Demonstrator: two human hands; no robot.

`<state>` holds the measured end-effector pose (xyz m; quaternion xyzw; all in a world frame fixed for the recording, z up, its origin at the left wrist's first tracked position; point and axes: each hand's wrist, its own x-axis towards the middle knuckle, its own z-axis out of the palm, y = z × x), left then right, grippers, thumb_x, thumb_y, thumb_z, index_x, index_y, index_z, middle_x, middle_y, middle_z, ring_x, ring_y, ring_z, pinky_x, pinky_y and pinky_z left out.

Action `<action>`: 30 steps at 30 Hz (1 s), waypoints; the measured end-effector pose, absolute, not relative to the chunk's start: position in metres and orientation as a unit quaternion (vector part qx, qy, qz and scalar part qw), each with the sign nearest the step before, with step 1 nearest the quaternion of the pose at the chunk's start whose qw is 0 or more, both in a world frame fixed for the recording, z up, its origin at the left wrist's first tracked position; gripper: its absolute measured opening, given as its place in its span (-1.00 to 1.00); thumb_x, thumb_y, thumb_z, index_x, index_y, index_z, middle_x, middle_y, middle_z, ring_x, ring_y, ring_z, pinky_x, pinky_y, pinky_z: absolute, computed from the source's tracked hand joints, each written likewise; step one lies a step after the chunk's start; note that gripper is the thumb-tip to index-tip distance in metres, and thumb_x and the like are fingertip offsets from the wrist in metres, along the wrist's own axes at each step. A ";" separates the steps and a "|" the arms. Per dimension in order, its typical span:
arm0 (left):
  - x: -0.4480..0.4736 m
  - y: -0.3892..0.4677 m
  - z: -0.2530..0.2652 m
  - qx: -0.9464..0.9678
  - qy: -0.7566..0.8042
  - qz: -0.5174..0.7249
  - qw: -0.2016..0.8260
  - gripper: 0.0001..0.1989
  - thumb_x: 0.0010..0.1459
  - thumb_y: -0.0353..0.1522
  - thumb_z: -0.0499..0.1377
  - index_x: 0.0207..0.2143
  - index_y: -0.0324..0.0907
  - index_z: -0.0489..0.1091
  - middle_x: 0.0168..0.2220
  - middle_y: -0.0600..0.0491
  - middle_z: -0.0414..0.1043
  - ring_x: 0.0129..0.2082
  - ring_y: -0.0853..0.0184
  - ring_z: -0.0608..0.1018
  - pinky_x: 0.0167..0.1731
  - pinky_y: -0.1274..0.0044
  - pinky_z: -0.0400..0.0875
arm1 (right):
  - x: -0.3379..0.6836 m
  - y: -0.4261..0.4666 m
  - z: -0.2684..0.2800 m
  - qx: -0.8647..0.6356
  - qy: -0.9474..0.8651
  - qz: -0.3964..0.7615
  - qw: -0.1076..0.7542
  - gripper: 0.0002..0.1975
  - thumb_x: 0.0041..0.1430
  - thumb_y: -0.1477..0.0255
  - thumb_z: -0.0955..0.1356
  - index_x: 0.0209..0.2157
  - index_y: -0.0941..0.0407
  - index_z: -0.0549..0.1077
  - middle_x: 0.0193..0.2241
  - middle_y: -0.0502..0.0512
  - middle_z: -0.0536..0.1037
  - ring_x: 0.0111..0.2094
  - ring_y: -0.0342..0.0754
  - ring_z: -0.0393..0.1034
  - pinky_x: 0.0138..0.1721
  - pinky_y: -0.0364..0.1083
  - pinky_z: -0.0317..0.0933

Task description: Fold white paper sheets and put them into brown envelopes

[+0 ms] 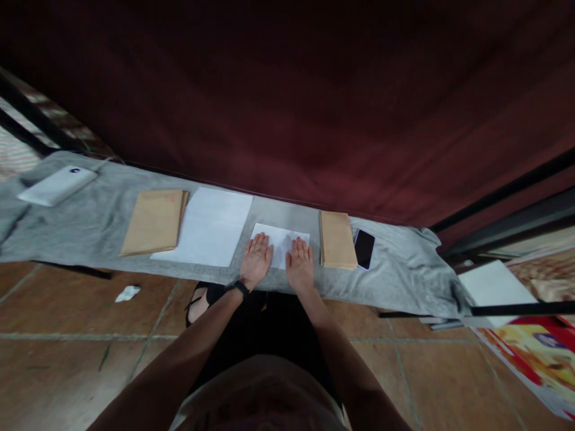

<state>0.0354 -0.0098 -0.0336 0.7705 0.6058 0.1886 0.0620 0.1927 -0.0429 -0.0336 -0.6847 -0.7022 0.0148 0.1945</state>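
Note:
A small white sheet of paper, perhaps folded, lies on the grey cloth in front of me. My left hand rests flat on its left side, palm up or down I cannot tell, fingers stretched out. Flat on the right side lies my right hand, its fingers also straight. Left of my hands are larger white sheets, partly under a stack of brown envelopes. To the right is a smaller stack of brown envelopes. Neither hand grips anything.
A dark-screened phone lies beside the right stack. A white device with a cable sits at the far left of the grey cloth. Behind hangs a dark red curtain. A colourful box stands low at right.

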 end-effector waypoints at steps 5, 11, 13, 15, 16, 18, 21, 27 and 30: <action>0.036 -0.008 -0.031 0.763 0.604 0.221 0.069 -0.45 0.42 -0.28 -0.23 0.24 -0.38 0.29 0.30 -0.22 0.28 0.37 0.14 0.22 0.35 0.22 0.04 | 0.176 -0.034 -0.031 -0.660 -0.732 0.073 0.153 -0.49 0.47 0.33 0.12 0.36 0.17 0.18 0.41 0.18 0.06 0.42 0.08 -0.07 0.40 0.12 -0.18; 0.059 0.008 -0.024 0.830 0.509 0.207 0.095 -0.45 0.43 -0.26 -0.22 0.29 -0.34 0.23 0.32 -0.18 0.25 0.37 0.19 0.22 0.34 0.24 0.07 | 0.186 -0.039 -0.040 -0.661 -0.732 0.078 0.144 -0.48 0.46 0.33 0.13 0.37 0.18 0.16 0.40 0.21 0.10 0.40 0.08 0.00 0.39 0.13 -0.14; 0.063 0.018 -0.024 0.834 0.513 0.180 0.092 -0.44 0.42 -0.26 -0.21 0.28 -0.38 0.24 0.33 -0.21 0.22 0.38 0.14 0.20 0.35 0.23 0.05 | 0.188 -0.038 -0.040 -0.659 -0.733 0.074 0.150 -0.50 0.45 0.37 0.13 0.35 0.18 0.20 0.38 0.21 0.15 0.39 0.07 0.04 0.38 0.11 -0.10; 0.062 0.028 -0.026 0.833 0.522 0.164 0.083 -0.44 0.40 -0.26 -0.19 0.28 -0.39 0.25 0.33 -0.23 0.22 0.39 0.11 0.18 0.35 0.20 0.03 | 0.189 -0.033 -0.038 -0.662 -0.728 0.073 0.164 -0.52 0.45 0.40 0.12 0.32 0.18 0.26 0.36 0.19 0.20 0.37 0.04 0.09 0.37 0.09 -0.05; 0.060 0.031 -0.028 0.831 0.526 0.162 0.079 -0.44 0.40 -0.27 -0.18 0.28 -0.37 0.25 0.33 -0.22 0.21 0.39 0.10 0.17 0.35 0.19 0.02 | 0.189 -0.031 -0.037 -0.666 -0.722 0.073 0.171 -0.52 0.45 0.41 0.12 0.30 0.17 0.28 0.35 0.19 0.23 0.36 0.03 0.11 0.36 0.07 -0.03; 0.053 0.034 -0.032 0.822 0.539 0.168 0.073 -0.45 0.38 -0.27 -0.14 0.29 -0.34 0.24 0.34 -0.19 0.21 0.40 0.10 0.16 0.36 0.18 0.00 | 0.190 -0.026 -0.036 -0.675 -0.712 0.068 0.182 -0.53 0.44 0.40 0.13 0.29 0.18 0.30 0.34 0.19 0.25 0.35 0.02 0.13 0.36 0.06 -0.01; 0.040 0.029 -0.039 0.783 0.586 0.198 0.066 -0.45 0.34 -0.30 -0.08 0.28 -0.38 0.23 0.35 -0.26 0.18 0.39 0.05 0.16 0.35 0.17 0.00 | 0.191 -0.022 -0.038 -0.678 -0.709 0.051 0.185 -0.52 0.45 0.37 0.14 0.32 0.17 0.25 0.35 0.20 0.21 0.37 0.02 0.08 0.37 0.08 -0.05; 0.014 0.014 -0.039 0.703 0.647 0.283 0.082 -0.43 0.23 -0.38 0.02 0.27 -0.36 0.20 0.31 -0.26 0.21 0.27 0.05 0.34 0.25 0.27 0.27 | 0.193 -0.023 -0.044 -0.679 -0.713 0.041 0.173 -0.49 0.46 0.31 0.13 0.36 0.12 0.19 0.39 0.15 0.13 0.39 0.03 0.03 0.39 0.09 -0.13; 0.007 0.015 -0.029 0.704 0.654 0.268 0.072 -0.45 0.19 -0.43 0.03 0.25 -0.34 0.24 0.11 -0.25 0.40 0.11 0.03 0.46 0.15 0.21 0.36 | 0.193 -0.023 -0.043 -0.680 -0.713 0.042 0.167 -0.49 0.46 0.32 0.14 0.36 0.12 0.18 0.38 0.16 0.13 0.40 0.02 0.01 0.39 0.09 -0.14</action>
